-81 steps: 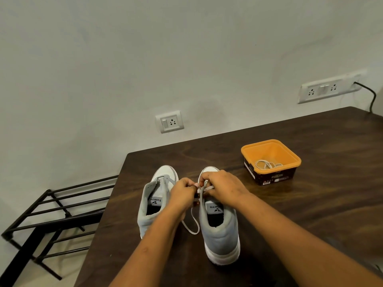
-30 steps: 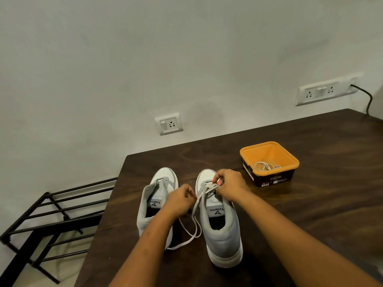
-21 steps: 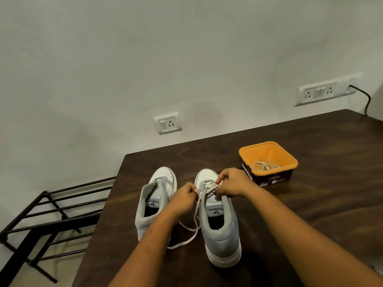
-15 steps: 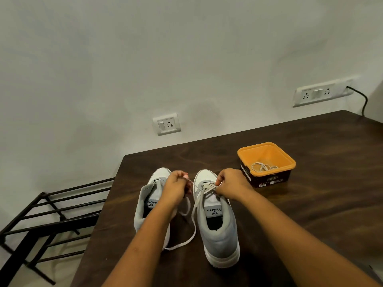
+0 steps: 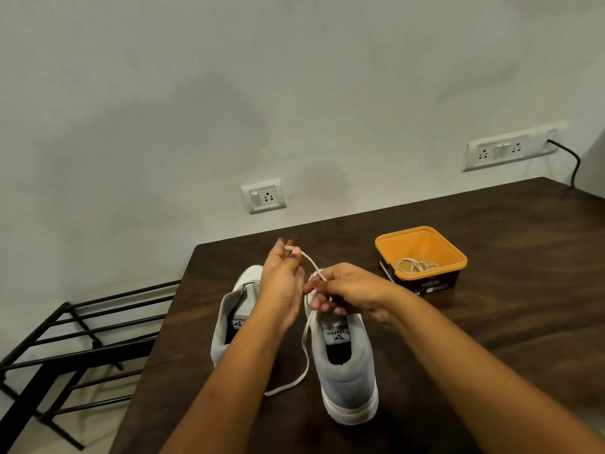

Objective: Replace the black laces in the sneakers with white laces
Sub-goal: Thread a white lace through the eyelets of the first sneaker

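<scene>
One table (image 5: 491, 322) fills the lower frame. Two sneakers stand at lower centre. The centre sneaker (image 5: 347, 365) is part-threaded with a white lace (image 5: 306, 348). The sneaker left of it (image 5: 229, 322) appears unlaced and is judged outstanding. One orange tub (image 5: 422, 244), centre right, holds the second lace (image 5: 415, 266). The left hand (image 5: 283, 280) pinches the lace end, and the right hand (image 5: 350, 290) pinches the lace at the eyelets. No black laces are seen.

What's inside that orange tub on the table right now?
The orange tub holds a loose coil of white lace. Its near wall covers the front of its floor, so that part goes unseen.
</scene>
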A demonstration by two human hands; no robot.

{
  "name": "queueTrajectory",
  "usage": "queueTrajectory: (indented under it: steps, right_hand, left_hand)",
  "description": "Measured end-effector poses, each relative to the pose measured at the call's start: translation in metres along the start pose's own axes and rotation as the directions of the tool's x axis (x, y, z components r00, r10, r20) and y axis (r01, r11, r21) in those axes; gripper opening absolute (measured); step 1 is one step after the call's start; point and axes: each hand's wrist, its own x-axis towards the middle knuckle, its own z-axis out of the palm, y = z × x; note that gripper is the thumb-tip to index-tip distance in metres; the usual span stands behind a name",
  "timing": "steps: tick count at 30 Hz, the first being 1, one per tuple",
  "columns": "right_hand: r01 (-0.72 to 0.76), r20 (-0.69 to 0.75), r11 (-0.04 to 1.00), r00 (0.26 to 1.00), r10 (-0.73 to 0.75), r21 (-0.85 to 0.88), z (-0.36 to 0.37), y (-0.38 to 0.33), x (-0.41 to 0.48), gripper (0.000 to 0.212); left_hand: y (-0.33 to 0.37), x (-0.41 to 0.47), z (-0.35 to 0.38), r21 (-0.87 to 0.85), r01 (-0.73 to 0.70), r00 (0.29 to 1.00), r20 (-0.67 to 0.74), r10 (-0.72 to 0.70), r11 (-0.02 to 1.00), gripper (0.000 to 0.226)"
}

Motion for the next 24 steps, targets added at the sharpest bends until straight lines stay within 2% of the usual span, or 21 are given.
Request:
queueTrajectory:
  steps: [2,4,5,7,8,9,10,12,13,15,16,18,21,24]
  right_hand:
    - [0.013,-0.068,0.999,0.998,-0.011,0.032,-0.011,-0.001,-0.001,0.026]
    - [0.019,-0.128,0.998,0.991,-0.026,-0.056,-0.024,-0.001,-0.003,0.027]
    - [0.017,-0.153,0.993,0.988,-0.034,-0.115,-0.03,-0.001,-0.004,0.027]
    - [-0.001,-0.203,0.971,0.978,-0.049,-0.241,-0.039,0.004,-0.004,0.028]
    - [-0.016,-0.233,0.952,0.971,-0.058,-0.305,-0.041,0.007,-0.003,0.027]
    - [-0.029,-0.265,0.936,0.962,-0.07,-0.351,-0.042,0.011,0.0,0.025]
    - [-0.032,-0.29,0.93,0.954,-0.081,-0.366,-0.042,0.014,0.002,0.022]
    - [-0.017,-0.303,0.916,0.946,-0.115,-0.401,-0.04,0.02,0.008,0.017]
    - [-0.011,-0.29,0.895,0.948,-0.132,-0.446,-0.037,0.022,0.009,0.013]
    - [0.024,-0.221,0.875,0.964,-0.148,-0.483,-0.028,0.022,0.01,0.008]
    - [0.043,-0.181,0.881,0.973,-0.144,-0.472,-0.023,0.021,0.009,0.012]
    - [0.06,-0.118,0.864,0.984,-0.137,-0.5,-0.014,0.019,0.009,0.021]
    - [0.06,-0.09,0.788,0.985,-0.145,-0.613,-0.009,0.018,0.011,0.021]
    - [0.038,-0.134,0.775,0.978,-0.157,-0.631,-0.015,0.018,0.012,0.015]
  left_hand:
    - [-0.008,0.006,-0.015,0.342,-0.019,0.998,-0.056,0.04,0.94,0.033]
    - [-0.014,0.011,-0.033,0.587,0.01,0.991,-0.112,0.069,0.809,0.021]
    - [-0.015,0.014,-0.042,0.719,0.016,0.989,-0.112,0.094,0.695,0.017]
    - [-0.015,0.015,-0.052,0.938,0.014,0.996,-0.044,0.077,0.345,0.016]
    - [-0.014,0.014,-0.054,0.98,0.004,0.999,-0.012,0.038,0.197,0.017]
    - [-0.013,0.014,-0.053,0.994,-0.012,1.0,0.01,0.016,0.112,0.016]
    - [-0.015,0.014,-0.051,0.996,-0.033,0.999,0.031,0.023,0.081,0.014]
    - [-0.018,0.014,-0.043,0.99,-0.079,0.995,0.071,0.073,0.114,0.013]
    - [-0.021,0.013,-0.038,0.977,-0.092,0.993,0.076,0.091,0.191,0.014]
    - [-0.025,0.012,-0.03,0.899,-0.073,0.995,0.036,0.093,0.431,0.014]
    - [-0.025,0.011,-0.027,0.832,-0.049,0.997,0.008,0.077,0.553,0.016]
    - [-0.027,0.011,-0.025,0.703,-0.013,0.998,-0.03,0.047,0.711,0.023]
    - [-0.028,0.012,-0.024,0.661,-0.007,0.995,-0.072,0.073,0.75,0.032]
    - [-0.024,0.013,-0.028,0.729,-0.065,0.977,-0.093,0.193,0.682,0.034]
